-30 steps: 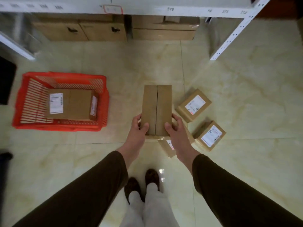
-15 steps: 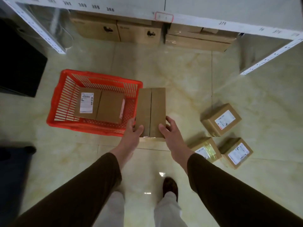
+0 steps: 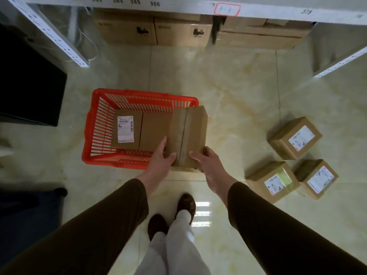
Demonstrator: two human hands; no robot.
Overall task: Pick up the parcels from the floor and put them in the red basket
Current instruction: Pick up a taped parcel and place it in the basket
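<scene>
A pale, glossy tiled floor (image 3: 228,92) runs beneath white metal shelving (image 3: 178,8), under which large cardboard cartons (image 3: 155,30) sit in a row. On the floor stands the red basket (image 3: 89,135), a slatted plastic crate already containing one flat labelled parcel (image 3: 139,132). A person in dark brown sleeves stands over it, both arms extended, carrying a long brown parcel (image 3: 188,133) sealed with tape down its middle. The parcel hangs above the basket's right-hand rim, its far end tilted slightly to the right and partly covering the parcel inside. The left hand (image 3: 160,161) grips the parcel's near left corner, thumb on top and fingers curled beneath; the right hand (image 3: 208,161) grips the near right corner in the same way, so the parcel extends forward from between both hands. Well to the right, three smaller labelled parcels lie on the floor: one farther back (image 3: 294,137) and two side by side nearer the person (image 3: 272,181) (image 3: 315,178). Dark shoes (image 3: 185,204) show below.
</scene>
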